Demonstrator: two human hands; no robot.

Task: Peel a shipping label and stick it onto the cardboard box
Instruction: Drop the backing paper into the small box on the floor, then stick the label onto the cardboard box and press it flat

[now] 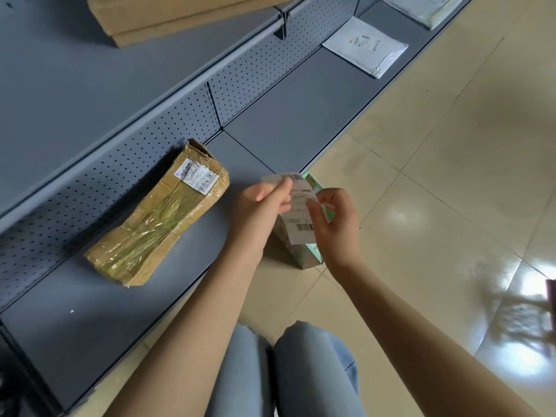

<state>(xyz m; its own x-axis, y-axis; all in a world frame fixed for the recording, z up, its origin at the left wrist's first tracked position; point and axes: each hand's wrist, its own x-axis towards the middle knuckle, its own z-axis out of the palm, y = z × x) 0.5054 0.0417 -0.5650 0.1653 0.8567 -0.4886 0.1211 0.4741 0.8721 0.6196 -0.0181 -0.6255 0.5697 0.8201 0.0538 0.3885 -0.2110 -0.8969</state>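
Your shipping label [301,212] sits just right of frame centre, its print blurred beyond the barcode and its top edge curled over. It hides most of a small green box [313,254] behind it. Your left hand [261,206] pinches the label's upper left; your right hand [334,224] pinches its right edge. The taped cardboard box [159,218] lies on the grey shelf [90,341] at left, apart from both hands.

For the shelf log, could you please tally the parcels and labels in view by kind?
Taped cardboard parcel on the lower shelf: 1
Flat cardboard on the upper shelf: 1 stack
White mailers: 2
Green box: 1
Label in hand: 1
Total: 6
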